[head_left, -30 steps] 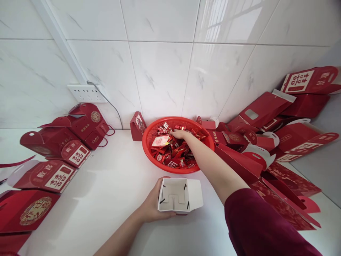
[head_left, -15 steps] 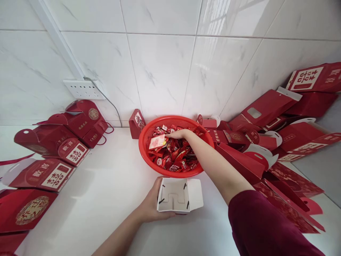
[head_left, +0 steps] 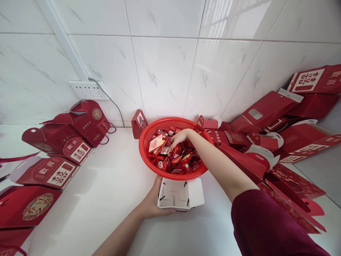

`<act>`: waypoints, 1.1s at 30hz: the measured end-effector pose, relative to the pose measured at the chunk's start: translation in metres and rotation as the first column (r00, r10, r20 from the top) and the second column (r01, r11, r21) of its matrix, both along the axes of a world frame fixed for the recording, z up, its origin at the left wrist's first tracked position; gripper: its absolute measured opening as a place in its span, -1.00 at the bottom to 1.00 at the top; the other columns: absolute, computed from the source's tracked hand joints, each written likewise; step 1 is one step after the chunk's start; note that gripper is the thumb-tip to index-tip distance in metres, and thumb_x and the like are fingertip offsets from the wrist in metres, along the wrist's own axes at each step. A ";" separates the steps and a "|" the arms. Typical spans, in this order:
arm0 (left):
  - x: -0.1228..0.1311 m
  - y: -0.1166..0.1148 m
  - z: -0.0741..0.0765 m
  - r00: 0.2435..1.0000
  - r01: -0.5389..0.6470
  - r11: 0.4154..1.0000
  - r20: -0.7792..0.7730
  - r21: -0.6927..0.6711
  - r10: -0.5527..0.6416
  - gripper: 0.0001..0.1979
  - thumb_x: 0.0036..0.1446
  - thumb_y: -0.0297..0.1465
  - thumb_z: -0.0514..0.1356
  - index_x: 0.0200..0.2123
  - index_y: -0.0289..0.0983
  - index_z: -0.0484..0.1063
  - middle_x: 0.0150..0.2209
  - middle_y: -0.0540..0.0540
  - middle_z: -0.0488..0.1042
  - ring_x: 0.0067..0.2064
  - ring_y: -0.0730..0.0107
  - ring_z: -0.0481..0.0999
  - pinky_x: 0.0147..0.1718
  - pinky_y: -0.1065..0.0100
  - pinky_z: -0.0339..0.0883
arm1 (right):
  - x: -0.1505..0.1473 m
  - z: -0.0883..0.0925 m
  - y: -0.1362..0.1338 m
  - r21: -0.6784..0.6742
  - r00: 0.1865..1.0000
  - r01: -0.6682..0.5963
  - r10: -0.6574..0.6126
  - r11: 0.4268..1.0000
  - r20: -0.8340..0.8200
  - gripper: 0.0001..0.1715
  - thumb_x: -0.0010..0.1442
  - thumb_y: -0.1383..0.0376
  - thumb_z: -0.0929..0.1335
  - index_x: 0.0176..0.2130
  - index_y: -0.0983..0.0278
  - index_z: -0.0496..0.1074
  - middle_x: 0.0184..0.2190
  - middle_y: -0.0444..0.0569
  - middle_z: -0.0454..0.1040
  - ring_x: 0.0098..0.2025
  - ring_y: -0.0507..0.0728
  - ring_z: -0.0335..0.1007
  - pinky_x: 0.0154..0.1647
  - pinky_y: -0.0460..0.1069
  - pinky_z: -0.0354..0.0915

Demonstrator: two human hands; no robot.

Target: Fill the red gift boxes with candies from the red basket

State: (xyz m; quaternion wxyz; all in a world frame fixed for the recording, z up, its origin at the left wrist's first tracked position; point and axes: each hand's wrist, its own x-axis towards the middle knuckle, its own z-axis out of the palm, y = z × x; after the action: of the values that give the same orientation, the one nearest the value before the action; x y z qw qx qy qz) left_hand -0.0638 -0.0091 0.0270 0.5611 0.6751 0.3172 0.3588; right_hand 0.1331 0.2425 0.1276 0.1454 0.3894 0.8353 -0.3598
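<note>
My left hand (head_left: 151,202) is wrapped round the near left corner of a small cardboard gift box (head_left: 174,195). The box's mouth faces up, its white inside is bare, and one flap sticks out to the right. Just beyond it stands a red plastic basket (head_left: 144,156), heaped with red wrapped candies (head_left: 177,156). Inside the basket my right hand (head_left: 179,139) has its fingers bent and closed on a wrapped candy (head_left: 164,150) with a white label; part of the fingers is hidden. A pale pink packet (head_left: 156,143) lies on the heap to their left.
Folded red gift boxes (head_left: 61,172) line the left side of the white table (head_left: 106,181). More red boxes (head_left: 269,110) are piled along the right. A small red box (head_left: 139,123) stands behind the basket, against the tiled wall (head_left: 165,71). A socket strip (head_left: 88,90) with a cable is on the wall.
My right hand has shifted slightly right and nearer within the basket, its fingers now curled down among the candies. My left hand holds the box in nearly the same place.
</note>
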 end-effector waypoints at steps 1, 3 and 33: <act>0.000 0.000 0.001 1.000 0.004 1.000 0.002 -0.001 -0.004 0.18 -0.08 -0.18 0.44 0.40 -0.13 -0.28 0.33 -0.31 0.04 0.35 -0.20 0.09 0.28 -0.16 0.06 | 0.000 0.005 -0.002 -0.023 1.000 -0.031 0.031 0.999 0.001 -0.26 -0.12 -0.10 0.54 -0.08 0.34 0.60 -0.10 -0.01 0.60 0.02 0.25 0.48 0.10 -0.02 0.31; 0.000 -0.001 0.003 1.000 0.004 1.000 0.003 0.001 -0.004 0.18 -0.07 -0.19 0.44 0.41 -0.14 -0.29 0.33 -0.32 0.03 0.35 -0.20 0.08 0.27 -0.15 0.06 | 0.001 0.014 -0.007 -0.046 0.997 -0.076 0.076 0.996 -0.005 -0.19 -0.17 -0.06 0.57 -0.03 0.37 0.57 -0.04 0.03 0.58 0.08 0.26 0.44 0.12 -0.03 0.28; 0.005 -0.006 0.009 0.999 0.021 1.000 -0.024 0.002 -0.021 -0.04 -0.02 -0.29 0.41 0.33 -0.18 -0.08 0.29 -0.30 0.15 0.30 -0.11 0.20 0.24 -0.09 0.15 | 0.069 0.020 -0.179 0.207 0.714 0.572 -0.358 0.794 -0.601 -0.65 0.24 0.22 0.35 0.03 0.15 0.42 -0.15 -0.04 0.58 -0.10 0.24 0.52 -0.09 0.08 0.42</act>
State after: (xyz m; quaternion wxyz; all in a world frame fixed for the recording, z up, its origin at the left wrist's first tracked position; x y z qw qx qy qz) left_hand -0.0590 -0.0154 0.0363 0.5600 0.6834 0.3165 0.3453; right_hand 0.2020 0.0631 0.1473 -0.2672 0.4955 0.7661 -0.3102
